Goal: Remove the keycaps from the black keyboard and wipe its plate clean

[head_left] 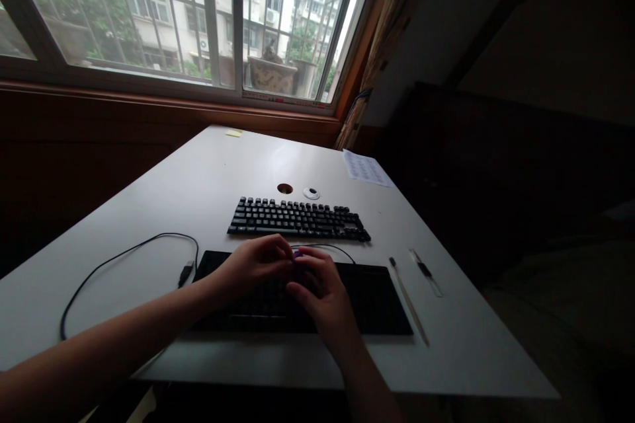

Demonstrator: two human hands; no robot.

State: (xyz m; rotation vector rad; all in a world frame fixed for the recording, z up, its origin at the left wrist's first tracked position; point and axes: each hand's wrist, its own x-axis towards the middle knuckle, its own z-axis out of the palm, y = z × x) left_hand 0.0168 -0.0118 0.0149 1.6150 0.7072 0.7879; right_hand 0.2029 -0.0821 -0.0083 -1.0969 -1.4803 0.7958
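Observation:
My left hand [258, 264] and my right hand [322, 284] meet above a black keyboard case [377, 304] near the desk's front edge. Their fingers are pinched together around something small and purple [296, 254], mostly hidden, whose kind I cannot make out. The middle of the case lies in the shadow of my hands, so its details are hard to see. Just behind it sits a set of black keycaps in keyboard layout [297, 219]. A black cable with a USB plug [186, 272] loops out on the left.
On the right lie a thin brush [409, 301] and a wire keycap puller [425, 271]. Further back are a round cable hole [284, 189], a white ring cover [311, 193], printed paper [367, 168] and a yellow sticky note [234, 133]. A barred window [238, 20] stands beyond the white desk [163, 195].

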